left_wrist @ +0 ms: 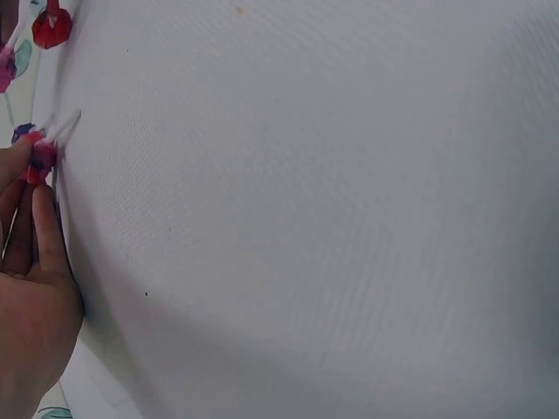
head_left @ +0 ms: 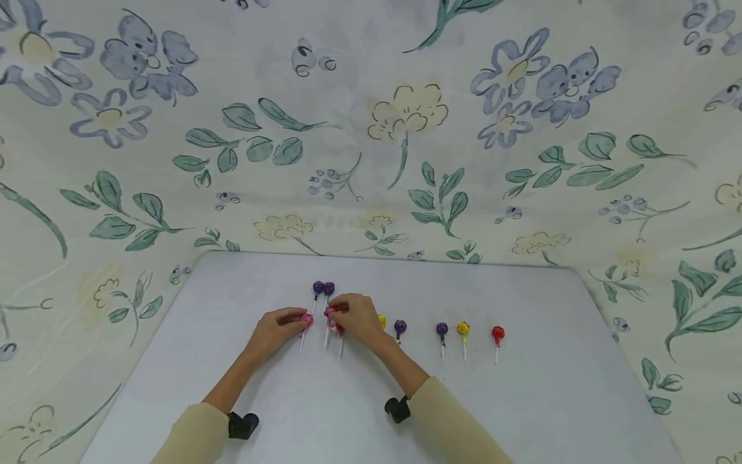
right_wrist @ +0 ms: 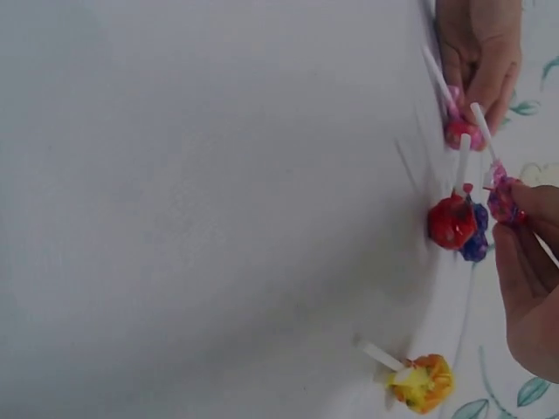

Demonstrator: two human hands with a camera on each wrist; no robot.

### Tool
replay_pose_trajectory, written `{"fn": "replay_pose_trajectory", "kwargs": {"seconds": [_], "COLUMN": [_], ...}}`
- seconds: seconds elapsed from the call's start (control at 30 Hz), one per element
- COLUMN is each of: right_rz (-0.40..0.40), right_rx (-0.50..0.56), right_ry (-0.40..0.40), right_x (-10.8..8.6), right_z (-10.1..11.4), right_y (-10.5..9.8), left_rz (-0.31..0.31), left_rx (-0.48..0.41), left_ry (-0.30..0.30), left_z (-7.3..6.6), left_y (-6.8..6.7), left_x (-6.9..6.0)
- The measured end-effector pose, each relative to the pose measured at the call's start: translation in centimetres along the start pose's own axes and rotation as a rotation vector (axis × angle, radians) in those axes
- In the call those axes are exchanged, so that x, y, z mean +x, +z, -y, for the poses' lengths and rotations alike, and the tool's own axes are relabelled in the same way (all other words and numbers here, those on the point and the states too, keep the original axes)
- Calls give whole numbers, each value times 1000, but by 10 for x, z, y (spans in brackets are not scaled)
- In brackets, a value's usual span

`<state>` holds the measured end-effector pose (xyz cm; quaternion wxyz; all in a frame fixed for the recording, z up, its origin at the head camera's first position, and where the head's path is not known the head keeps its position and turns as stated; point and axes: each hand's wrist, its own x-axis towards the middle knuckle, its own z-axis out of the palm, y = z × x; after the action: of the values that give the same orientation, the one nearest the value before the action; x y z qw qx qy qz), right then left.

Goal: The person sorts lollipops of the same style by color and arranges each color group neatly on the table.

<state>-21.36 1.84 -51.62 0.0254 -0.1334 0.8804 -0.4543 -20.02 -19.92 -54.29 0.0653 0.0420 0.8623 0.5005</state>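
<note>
Pink lollipop point(head_left: 307, 318) pinched by the left hand point(head_left: 274, 331), second pink lollipop point(head_left: 328, 311) by the right hand point(head_left: 356, 318). Beyond lie two purple lollipops point(head_left: 318, 287), then the far edge of the white table point(head_left: 197, 335), roomy leftward.

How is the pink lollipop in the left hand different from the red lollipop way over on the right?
Color: the pink lollipop is pink, while the red lollipop is bright red.
Holding: the pink one is pinched by the left hand; the red one lies on the table with no hand touching it.
Same: both are lollipops on white sticks.
</note>
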Motion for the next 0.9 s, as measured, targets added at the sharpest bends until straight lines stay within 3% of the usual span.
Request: {"fn": "replay_pose_trajectory", "kwargs": {"seconds": [0.23,0.43,0.9], "right_rz": [44,66,72], "right_rx": [-46,-110,-195], "right_ry": [-37,-9,-30], "right_x": [3,6,9], "right_z": [3,2,0], "right_y": [8,15,21], "left_rz": [9,7,-10], "left_rx": [-16,-28,-12], "left_ry": [18,41,16], "left_z": [0,-4,0], "left_y": [-1,-2,0], "left_x": [0,-3,-1]}}
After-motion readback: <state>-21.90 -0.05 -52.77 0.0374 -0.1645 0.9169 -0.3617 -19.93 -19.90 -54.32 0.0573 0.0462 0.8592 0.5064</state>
